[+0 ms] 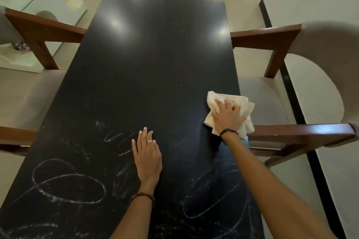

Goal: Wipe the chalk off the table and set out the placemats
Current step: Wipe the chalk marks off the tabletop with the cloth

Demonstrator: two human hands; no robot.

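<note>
Head view gives us both hands on the table (155, 54); our right hand (227, 115) lies on the cloth (230, 111) with fingers spread and bent over its folds, pressing it to the top near the right edge; the cloth is cream, crumpled, and hangs just past that edge; our left hand (148, 158) rests flat near the middle, fingers straight and close together, holding nothing, a ring on one finger; each wrist carries a dark band; chalk (69, 188) loops and smears cover the near part of the dark top, left and right of our arms; the far part shows almost none; chairs (277, 42) with brown wooden arms stand at both long sides.
</note>
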